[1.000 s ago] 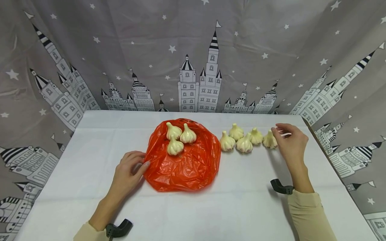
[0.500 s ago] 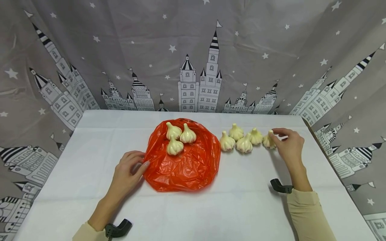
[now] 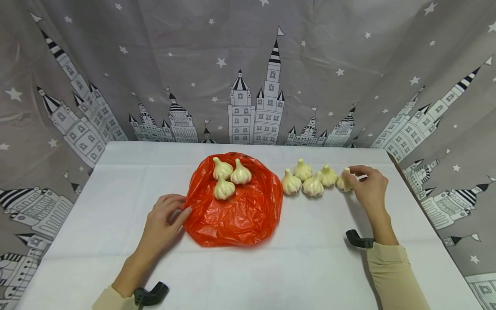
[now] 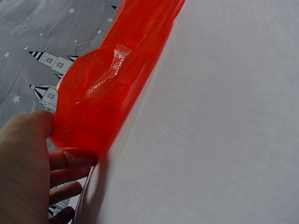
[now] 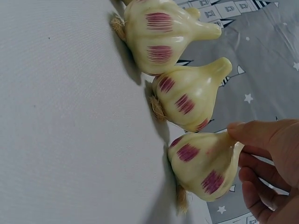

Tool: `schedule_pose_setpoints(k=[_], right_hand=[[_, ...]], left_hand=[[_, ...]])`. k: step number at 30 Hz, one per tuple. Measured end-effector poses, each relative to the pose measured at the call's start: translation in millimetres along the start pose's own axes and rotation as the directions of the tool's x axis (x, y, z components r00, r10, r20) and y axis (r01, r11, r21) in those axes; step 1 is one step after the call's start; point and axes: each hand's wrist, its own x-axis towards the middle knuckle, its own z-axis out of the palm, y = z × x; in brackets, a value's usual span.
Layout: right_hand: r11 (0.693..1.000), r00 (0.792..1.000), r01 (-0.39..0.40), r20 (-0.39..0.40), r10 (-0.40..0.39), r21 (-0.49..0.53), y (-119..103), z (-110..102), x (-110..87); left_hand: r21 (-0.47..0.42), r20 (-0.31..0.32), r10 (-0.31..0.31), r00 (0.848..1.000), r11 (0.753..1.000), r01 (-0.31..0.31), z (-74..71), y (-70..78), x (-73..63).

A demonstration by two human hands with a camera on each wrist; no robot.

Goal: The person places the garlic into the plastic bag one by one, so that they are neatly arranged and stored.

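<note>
My right hand [image 3: 372,188] pinches the neck of the rightmost garlic bulb [image 5: 203,165], which is pale with purple streaks and has a rooty base. Thumb and fingers meet at its stem in the right wrist view. A red plastic bag [image 3: 238,219] lies spread and rolled open left of the row. On it sit three garlic bulbs [image 3: 241,173] close together. My left hand [image 3: 164,219] holds the bag's left rim; in the left wrist view the red film [image 4: 93,98] runs between thumb and index finger.
Several more garlic bulbs [image 3: 313,186] stand in a loose cluster between the bag and my right hand. The white-covered table [image 3: 248,280] ends at the back against a grey curtain [image 3: 174,51] printed with castles and stars.
My right hand has come slightly left and down onto the neck of the rightmost garlic bulb and taken hold of it. The left hand and bag stay nearly still.
</note>
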Motion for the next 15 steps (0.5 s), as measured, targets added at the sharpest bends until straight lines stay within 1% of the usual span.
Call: schedule_pose_setpoints(k=[5,11,15], right_hand=[[1.000,0.999,-0.012,-0.030,0.011,-0.001,-3.4,-2.7,1.4],[1.000,0.996,-0.003,-0.089,0.003,0.006,-13.1,-13.9,3.0],[1.000,0.994,0.006,-0.113,-0.006,-0.004,-17.6,-18.4,4.6]], left_hand=[[0.005,0.001,-0.002,1.000,1.000,0.002,-0.6,-0.3,-0.2],[0.025,0.007,-0.012,1.000,1.000,0.012,-0.7,0.1,-0.3],[0.008,-0.001,-0.007,1.000,1.000,0.007,-0.6,1.1,-0.4]])
